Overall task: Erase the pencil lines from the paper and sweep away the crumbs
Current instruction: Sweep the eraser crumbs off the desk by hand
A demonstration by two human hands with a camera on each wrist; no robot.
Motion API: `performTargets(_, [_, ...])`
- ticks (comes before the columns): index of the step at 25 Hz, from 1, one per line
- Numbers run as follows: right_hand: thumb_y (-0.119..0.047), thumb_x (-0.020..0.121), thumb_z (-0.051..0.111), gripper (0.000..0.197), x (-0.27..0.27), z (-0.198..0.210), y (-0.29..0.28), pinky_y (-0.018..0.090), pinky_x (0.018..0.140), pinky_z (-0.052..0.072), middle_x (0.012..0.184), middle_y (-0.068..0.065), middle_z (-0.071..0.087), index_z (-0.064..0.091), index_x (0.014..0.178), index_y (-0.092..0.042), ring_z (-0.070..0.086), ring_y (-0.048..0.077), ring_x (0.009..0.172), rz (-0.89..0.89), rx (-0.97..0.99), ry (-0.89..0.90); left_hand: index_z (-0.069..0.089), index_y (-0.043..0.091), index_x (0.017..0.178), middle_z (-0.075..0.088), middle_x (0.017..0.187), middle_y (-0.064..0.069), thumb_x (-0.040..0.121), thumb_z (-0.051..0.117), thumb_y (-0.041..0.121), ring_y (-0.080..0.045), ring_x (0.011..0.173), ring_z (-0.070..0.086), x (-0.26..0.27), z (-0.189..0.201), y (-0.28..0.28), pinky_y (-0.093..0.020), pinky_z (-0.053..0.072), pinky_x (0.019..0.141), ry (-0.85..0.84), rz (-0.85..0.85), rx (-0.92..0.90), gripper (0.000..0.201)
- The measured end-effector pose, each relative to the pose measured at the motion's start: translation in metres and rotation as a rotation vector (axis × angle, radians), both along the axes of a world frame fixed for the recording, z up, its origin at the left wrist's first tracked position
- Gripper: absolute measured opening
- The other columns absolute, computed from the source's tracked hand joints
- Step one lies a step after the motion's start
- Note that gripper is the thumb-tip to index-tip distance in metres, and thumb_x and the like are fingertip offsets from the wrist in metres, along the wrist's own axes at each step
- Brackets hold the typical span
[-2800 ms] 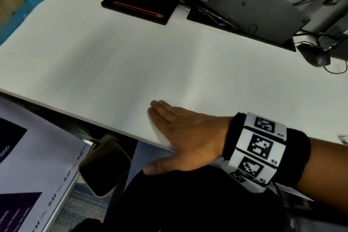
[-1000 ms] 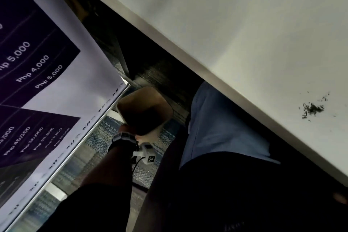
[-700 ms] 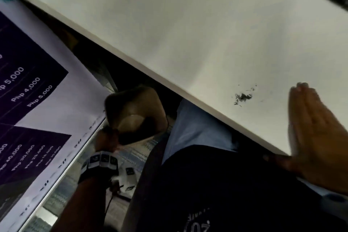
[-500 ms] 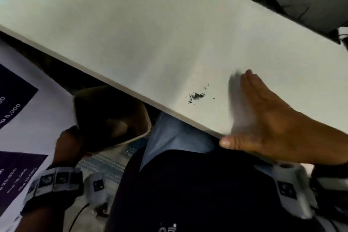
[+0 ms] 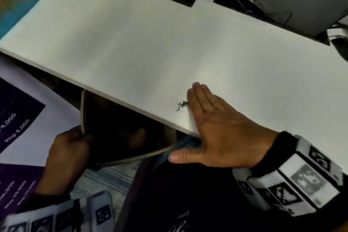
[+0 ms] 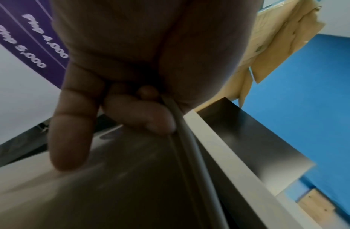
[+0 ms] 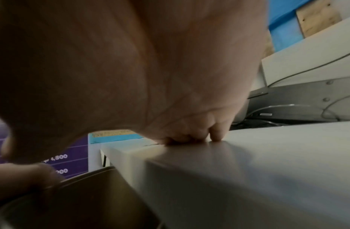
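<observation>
Left hand (image 5: 64, 149): fingers curled on rim of beige bin (image 5: 131, 156), its inside dark, partly hidden under desk (image 5: 131, 43). Right hand (image 5: 222, 130): fingers straight, edge-on beside eraser crumbs (image 5: 181, 104). Far clutter blurred

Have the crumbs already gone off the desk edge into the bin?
No, the crumbs lie on the desk, beside the right hand.

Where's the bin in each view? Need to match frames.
Head: bin lower left of centre, under the desk edge, rim gripped by the left hand.
Left wrist: bin fills the bottom, rim running down the middle.
Right wrist: bin bottom left.
Shared landmark: the desk edge.
</observation>
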State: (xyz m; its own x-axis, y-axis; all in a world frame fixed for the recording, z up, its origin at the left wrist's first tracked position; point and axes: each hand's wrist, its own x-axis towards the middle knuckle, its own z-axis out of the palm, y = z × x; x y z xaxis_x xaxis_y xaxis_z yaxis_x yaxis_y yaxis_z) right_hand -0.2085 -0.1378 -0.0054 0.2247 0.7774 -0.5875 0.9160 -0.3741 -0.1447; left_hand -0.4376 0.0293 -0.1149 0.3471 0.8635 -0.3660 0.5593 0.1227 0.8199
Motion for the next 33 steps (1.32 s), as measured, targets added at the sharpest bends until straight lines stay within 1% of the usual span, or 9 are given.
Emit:
performTargets(3, [-0.096, 0.057, 0.028, 0.131, 0.011, 0.007, -0.004, 0.032, 0.121, -0.006, 0.153, -0.002, -0.037, -0.030, 0.146, -0.018, -0.033, 0.009, 0.140, -0.040, 0.028, 0.066, 0.067, 0.011, 0.069, 0.062, 0.049, -0.011, 0.087, 0.053, -0.002, -0.027, 0.043, 0.061, 0.012, 0.022, -0.002, -0.027, 0.046, 0.045, -0.006, -0.051, 0.016, 0.026])
performTargets(7, [-0.097, 0.051, 0.025, 0.138, 0.026, 0.010, -0.017, 0.034, 0.121, -0.004, 0.153, 0.005, -0.036, -0.031, 0.145, -0.013, -0.032, 0.014, 0.141, -0.074, -0.036, -0.062, 0.073, 0.024, 0.073, 0.065, 0.056, -0.012, 0.077, 0.056, 0.011, -0.039, 0.053, 0.063, 0.011, 0.029, -0.008, -0.055, 0.053, 0.058, -0.017, -0.007, -0.026, 0.021])
performTargets(11, [-0.096, 0.059, 0.031, 0.133, -0.009, -0.001, -0.011, 0.033, 0.120, -0.011, 0.148, 0.001, -0.044, -0.035, 0.143, -0.016, -0.039, 0.012, 0.137, 0.005, 0.030, 0.036, 0.070, 0.012, 0.076, 0.065, 0.057, -0.019, 0.086, 0.049, -0.005, -0.043, 0.046, 0.062, 0.011, 0.033, -0.012, -0.059, 0.054, 0.063, -0.001, 0.013, -0.049, 0.029])
performTargets(15, [-0.095, 0.055, 0.029, 0.129, 0.018, 0.021, -0.023, 0.022, 0.115, -0.013, 0.147, -0.009, -0.043, -0.038, 0.140, -0.024, -0.037, 0.002, 0.136, -0.109, -0.028, 0.053, 0.067, 0.004, 0.077, 0.065, 0.058, -0.020, 0.087, 0.049, -0.008, -0.043, 0.047, 0.064, 0.010, 0.036, -0.017, -0.058, 0.057, 0.065, -0.002, 0.026, -0.086, 0.024])
performTargets(21, [-0.094, 0.062, 0.033, 0.134, -0.007, 0.006, -0.013, 0.034, 0.120, -0.010, 0.148, 0.008, -0.044, -0.035, 0.142, -0.011, -0.038, 0.018, 0.138, -0.030, -0.045, -0.007, 0.068, 0.005, 0.083, 0.068, 0.061, -0.019, 0.087, 0.050, -0.009, -0.044, 0.050, 0.065, 0.008, 0.037, -0.029, -0.060, 0.057, 0.067, -0.011, 0.030, -0.125, 0.023])
performTargets(24, [-0.091, 0.062, 0.036, 0.131, -0.013, 0.008, 0.000, 0.031, 0.120, -0.008, 0.151, 0.003, -0.039, -0.031, 0.145, -0.015, -0.034, 0.012, 0.140, -0.017, 0.037, 0.098, 0.068, 0.006, 0.083, 0.068, 0.061, -0.017, 0.087, 0.049, -0.009, -0.042, 0.050, 0.066, 0.009, 0.040, -0.037, -0.059, 0.058, 0.066, -0.008, 0.009, -0.109, 0.025])
performTargets(27, [-0.094, 0.049, 0.032, 0.137, 0.023, 0.020, -0.001, 0.027, 0.120, -0.006, 0.154, 0.000, -0.033, -0.027, 0.147, -0.018, -0.027, 0.010, 0.142, -0.140, 0.032, 0.102, 0.070, 0.011, 0.083, 0.069, 0.063, -0.014, 0.088, 0.049, -0.008, -0.039, 0.051, 0.067, 0.007, 0.037, -0.038, -0.060, 0.057, 0.066, -0.005, 0.001, -0.102, 0.028])
performTargets(30, [-0.098, 0.046, 0.029, 0.141, 0.068, 0.036, 0.002, 0.034, 0.121, 0.000, 0.155, -0.004, -0.032, -0.030, 0.145, -0.018, -0.024, 0.008, 0.143, -0.279, -0.119, 0.056, 0.070, 0.011, 0.083, 0.069, 0.063, -0.014, 0.087, 0.050, -0.008, -0.039, 0.050, 0.067, 0.005, 0.035, -0.037, -0.059, 0.057, 0.066, 0.001, -0.014, -0.097, 0.028])
performTargets(33, [-0.101, 0.045, 0.028, 0.144, 0.067, 0.033, 0.013, 0.040, 0.122, 0.003, 0.154, -0.001, -0.035, -0.030, 0.145, -0.015, -0.027, 0.010, 0.143, -0.159, -0.228, 0.017, 0.071, 0.014, 0.080, 0.070, 0.067, -0.017, 0.087, 0.050, -0.008, -0.042, 0.053, 0.067, 0.003, 0.034, -0.036, -0.062, 0.056, 0.065, -0.015, -0.025, -0.127, 0.031])
